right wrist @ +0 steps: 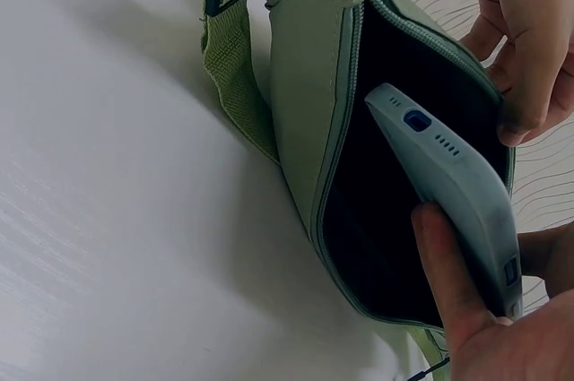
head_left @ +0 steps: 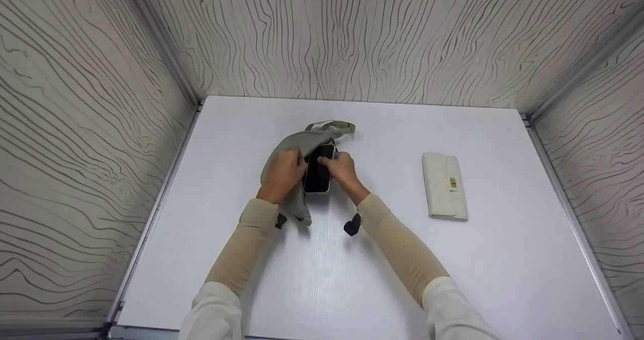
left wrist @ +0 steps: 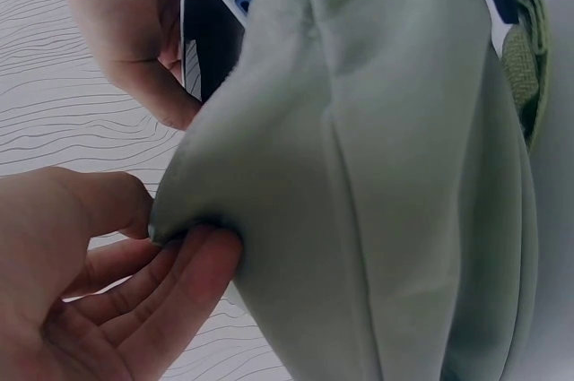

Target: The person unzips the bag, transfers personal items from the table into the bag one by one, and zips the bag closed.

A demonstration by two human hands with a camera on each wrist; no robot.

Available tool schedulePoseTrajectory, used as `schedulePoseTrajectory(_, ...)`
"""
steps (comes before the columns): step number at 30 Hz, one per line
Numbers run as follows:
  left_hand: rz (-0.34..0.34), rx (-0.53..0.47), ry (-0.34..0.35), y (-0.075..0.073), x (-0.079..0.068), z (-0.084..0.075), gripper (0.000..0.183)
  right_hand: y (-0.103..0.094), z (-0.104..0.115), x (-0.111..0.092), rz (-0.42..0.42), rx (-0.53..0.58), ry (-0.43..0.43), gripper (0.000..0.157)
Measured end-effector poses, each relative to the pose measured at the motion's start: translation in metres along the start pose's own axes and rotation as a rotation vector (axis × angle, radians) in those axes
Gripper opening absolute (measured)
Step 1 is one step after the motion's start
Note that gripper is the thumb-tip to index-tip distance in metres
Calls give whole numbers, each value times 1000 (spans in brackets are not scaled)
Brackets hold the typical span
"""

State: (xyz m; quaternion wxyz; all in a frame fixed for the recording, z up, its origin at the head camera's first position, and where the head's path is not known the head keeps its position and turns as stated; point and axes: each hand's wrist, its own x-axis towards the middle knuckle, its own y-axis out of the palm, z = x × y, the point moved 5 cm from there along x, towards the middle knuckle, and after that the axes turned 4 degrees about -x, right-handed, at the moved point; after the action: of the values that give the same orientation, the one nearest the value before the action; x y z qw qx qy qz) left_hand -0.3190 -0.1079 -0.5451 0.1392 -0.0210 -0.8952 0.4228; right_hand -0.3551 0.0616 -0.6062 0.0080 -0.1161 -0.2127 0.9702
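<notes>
A green waist bag (head_left: 299, 140) lies on the table with its zipped mouth pulled wide. My left hand (head_left: 284, 171) pinches the bag's edge between thumb and fingers, as the left wrist view shows up close. In my right hand (head_left: 342, 169) is a phone (head_left: 318, 171) with a dark screen and a pale case, the thumb over the screen. Seen from the right wrist, the phone (right wrist: 448, 166) slants across the dark opening, partly within it, between the two zipper edges (right wrist: 336, 148). Fingers of the right hand (right wrist: 475, 327) lie along the phone's back.
To the right on the white table (head_left: 503, 259) lies a cream wallet (head_left: 445, 186) with a small gold clasp. A black buckle (head_left: 353, 225) sits near the right wrist. The bag's green strap (head_left: 342, 126) loops behind it. Wood-patterned panels (head_left: 327, 38) surround the table.
</notes>
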Motion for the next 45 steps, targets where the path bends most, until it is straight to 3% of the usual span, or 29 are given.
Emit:
schedulePoseTrajectory(23, 22, -16, -35, 1, 1, 0, 20, 10, -1, 1, 46, 71, 13, 23)
schedulePoseTrajectory(45, -9, 7, 3, 1, 0, -1, 22, 18, 1, 2, 76, 118, 46, 12)
